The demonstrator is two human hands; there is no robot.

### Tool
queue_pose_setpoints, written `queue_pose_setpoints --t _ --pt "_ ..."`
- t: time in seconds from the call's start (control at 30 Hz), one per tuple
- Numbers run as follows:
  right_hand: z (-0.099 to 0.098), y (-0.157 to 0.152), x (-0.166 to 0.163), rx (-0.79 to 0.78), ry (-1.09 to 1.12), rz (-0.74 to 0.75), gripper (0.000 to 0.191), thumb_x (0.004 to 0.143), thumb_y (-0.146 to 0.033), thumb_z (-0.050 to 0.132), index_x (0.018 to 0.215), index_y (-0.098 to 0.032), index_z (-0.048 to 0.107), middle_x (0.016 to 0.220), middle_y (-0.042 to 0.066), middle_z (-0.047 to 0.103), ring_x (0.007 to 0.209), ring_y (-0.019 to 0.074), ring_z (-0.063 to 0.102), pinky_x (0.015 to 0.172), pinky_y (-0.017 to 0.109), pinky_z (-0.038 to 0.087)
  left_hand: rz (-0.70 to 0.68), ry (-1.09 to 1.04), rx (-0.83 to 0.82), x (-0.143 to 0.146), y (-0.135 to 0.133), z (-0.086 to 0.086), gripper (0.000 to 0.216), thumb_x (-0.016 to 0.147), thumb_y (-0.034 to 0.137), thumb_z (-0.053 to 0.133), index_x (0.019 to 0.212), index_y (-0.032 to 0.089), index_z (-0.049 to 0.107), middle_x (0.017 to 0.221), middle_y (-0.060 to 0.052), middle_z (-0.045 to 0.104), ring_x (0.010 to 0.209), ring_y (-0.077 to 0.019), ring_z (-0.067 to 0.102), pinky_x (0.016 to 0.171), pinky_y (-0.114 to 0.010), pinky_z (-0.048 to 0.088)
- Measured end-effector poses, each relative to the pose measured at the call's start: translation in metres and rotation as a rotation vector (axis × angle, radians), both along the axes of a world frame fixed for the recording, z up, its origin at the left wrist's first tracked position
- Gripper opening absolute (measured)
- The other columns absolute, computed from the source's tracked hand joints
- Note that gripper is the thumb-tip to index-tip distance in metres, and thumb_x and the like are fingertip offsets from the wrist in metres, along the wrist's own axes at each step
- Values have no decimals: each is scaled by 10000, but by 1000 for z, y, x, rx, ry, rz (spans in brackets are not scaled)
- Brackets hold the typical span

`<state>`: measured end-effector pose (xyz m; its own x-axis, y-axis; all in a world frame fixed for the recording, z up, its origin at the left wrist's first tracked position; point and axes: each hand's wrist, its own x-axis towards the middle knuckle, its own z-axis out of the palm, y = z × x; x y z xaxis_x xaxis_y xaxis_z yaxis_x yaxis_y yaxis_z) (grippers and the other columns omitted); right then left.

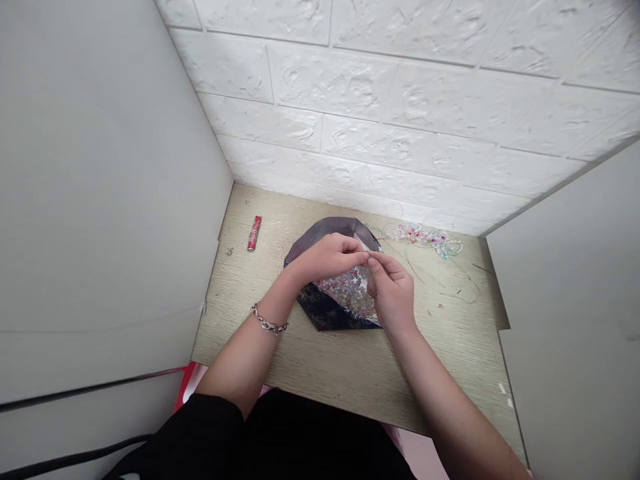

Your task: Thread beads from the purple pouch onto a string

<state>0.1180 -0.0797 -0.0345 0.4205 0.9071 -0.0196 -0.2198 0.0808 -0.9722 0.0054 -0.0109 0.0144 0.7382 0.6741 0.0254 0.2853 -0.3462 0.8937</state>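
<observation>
My left hand (333, 257) and my right hand (393, 287) meet fingertip to fingertip, both closed in a pinch. Whatever sits between the fingertips is too small to make out. Beneath them lies a dark, many-sided tray (327, 317) that looks like folded sheet material. Small beads (345, 290) in pink, white and clear tones fill its middle, partly covered by my hands. To the right of the tray, strings of beads (425, 237) with red, clear and pale blue pieces rest on the table near the wall.
The wooden table (310, 367) is boxed in by a white brick-pattern wall (360, 87) and pale panels on both sides. A red patterned tube (255, 233) lies at left, near tiny metallic bits (229, 251). Thin thread (470, 297) curls at right.
</observation>
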Motion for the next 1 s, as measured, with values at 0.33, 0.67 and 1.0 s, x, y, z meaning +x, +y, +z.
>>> queue_pose_setpoints --t 0.33,0.67,1.0 --pt "1 -2 3 11 -131 12 197 656 -337 588 787 -192 609 424 -81 306 384 40 224 372 191 175 -12 78 82 -7 4 3 286 708 350 434 579 123 552 505 32 375 485 -51 314 447 -184 244" --pt "2 -4 9 54 -504 51 172 686 -290 546 805 -180 606 461 -76 239 445 56 213 431 205 203 -57 166 44 -13 6 6 335 708 392 436 701 118 628 499 32 354 476 -54 296 438 -187 237" --pt "2 -4 8 38 -502 33 203 701 -322 527 822 -177 601 461 -70 283 434 58 228 419 206 199 -58 144 29 -12 5 6 413 739 457 379 717 122 618 502 34 319 483 -60 279 448 -196 237"
